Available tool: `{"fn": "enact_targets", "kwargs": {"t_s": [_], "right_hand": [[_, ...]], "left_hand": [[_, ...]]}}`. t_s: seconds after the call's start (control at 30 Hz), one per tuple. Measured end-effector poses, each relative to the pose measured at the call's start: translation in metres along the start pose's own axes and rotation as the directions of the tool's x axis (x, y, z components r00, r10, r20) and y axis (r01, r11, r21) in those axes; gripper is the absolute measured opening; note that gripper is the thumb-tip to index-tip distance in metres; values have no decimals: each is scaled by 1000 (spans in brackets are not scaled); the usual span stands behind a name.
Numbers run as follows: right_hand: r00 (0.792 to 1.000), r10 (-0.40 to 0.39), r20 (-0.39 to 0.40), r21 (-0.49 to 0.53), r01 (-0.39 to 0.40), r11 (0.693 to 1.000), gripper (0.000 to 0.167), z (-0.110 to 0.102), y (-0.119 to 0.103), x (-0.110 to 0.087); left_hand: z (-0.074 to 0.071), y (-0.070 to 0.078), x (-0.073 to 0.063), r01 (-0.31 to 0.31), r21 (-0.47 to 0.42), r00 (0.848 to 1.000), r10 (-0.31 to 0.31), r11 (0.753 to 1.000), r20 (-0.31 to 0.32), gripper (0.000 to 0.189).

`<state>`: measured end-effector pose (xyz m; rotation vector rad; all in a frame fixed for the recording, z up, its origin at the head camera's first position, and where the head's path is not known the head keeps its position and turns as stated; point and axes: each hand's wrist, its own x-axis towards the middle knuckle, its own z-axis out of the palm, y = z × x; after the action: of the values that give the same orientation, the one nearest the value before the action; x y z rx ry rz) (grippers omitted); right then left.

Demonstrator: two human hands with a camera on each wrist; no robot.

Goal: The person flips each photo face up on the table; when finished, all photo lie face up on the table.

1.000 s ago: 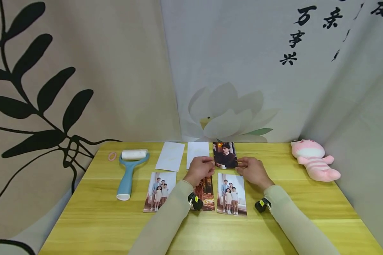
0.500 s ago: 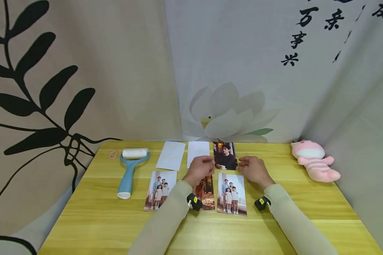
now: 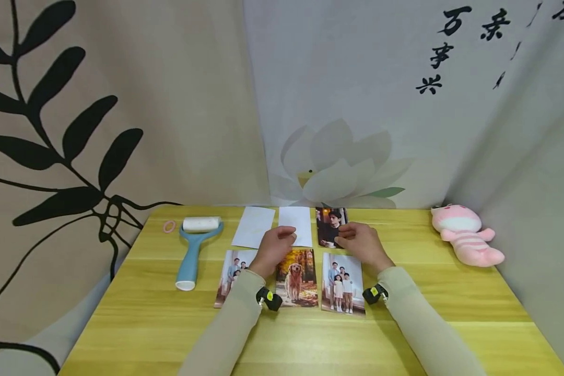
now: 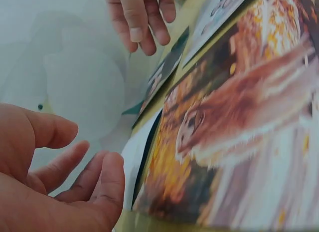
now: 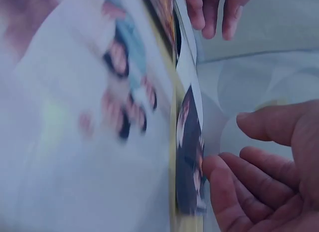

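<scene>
My left hand (image 3: 272, 249) hovers at the lower left of a blank white card (image 3: 302, 222), thumb and fingers apart with nothing between them in the left wrist view. Below it lies a photo of a golden dog (image 3: 295, 279). My right hand (image 3: 364, 245) overlaps the lower right corner of a photo of a dark-clothed person (image 3: 326, 222); its fingers are relaxed and grip nothing. One family photo (image 3: 342, 287) lies below the right hand. Another family photo (image 3: 225, 277) at the left is partly hidden by my left hand and sleeve. A second white card (image 3: 254, 225) lies behind it.
On the wooden table (image 3: 310, 342), a blue-handled lint roller (image 3: 189, 263) lies left of the photos, beside a small pink ring (image 3: 169, 226). A pink plush toy (image 3: 467, 237) lies at the right. A printed curtain (image 3: 348, 104) hangs along the back edge.
My left hand has moved left, away from the portrait photo, uncovering the dog photo. My right hand has shifted slightly left over the portrait's lower corner. The photos keep their arrangement.
</scene>
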<state>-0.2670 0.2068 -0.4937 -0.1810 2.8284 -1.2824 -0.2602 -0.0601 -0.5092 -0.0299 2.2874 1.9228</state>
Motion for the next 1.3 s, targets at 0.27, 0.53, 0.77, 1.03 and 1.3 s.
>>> {"fn": "enact_targets", "kwargs": {"t_s": [0.27,0.53,0.77,1.03,1.3], "right_hand": [[996,-78,32,30,77,997,35,27,-20,11],[984,-137,117,-35,142,989,45,53,-41,21],[978,-153,143,-136,173,975,49,71,-46,31],[965,-198,174,-260,238,936,52,81,-52,40],[940,-248,234,-308,313,898,47,81,-55,42]], "left_hand": [[-16,-2,-2,-5,-3,997,4,1000,-79,35],[-25,-4,1,23,-25,987,-26,999,-157,37],[-22,-13,5,48,-45,986,-55,998,-156,37],[-24,-13,5,46,-45,986,-53,998,-159,38],[-20,-10,5,12,-64,972,-27,998,-234,33]]}}
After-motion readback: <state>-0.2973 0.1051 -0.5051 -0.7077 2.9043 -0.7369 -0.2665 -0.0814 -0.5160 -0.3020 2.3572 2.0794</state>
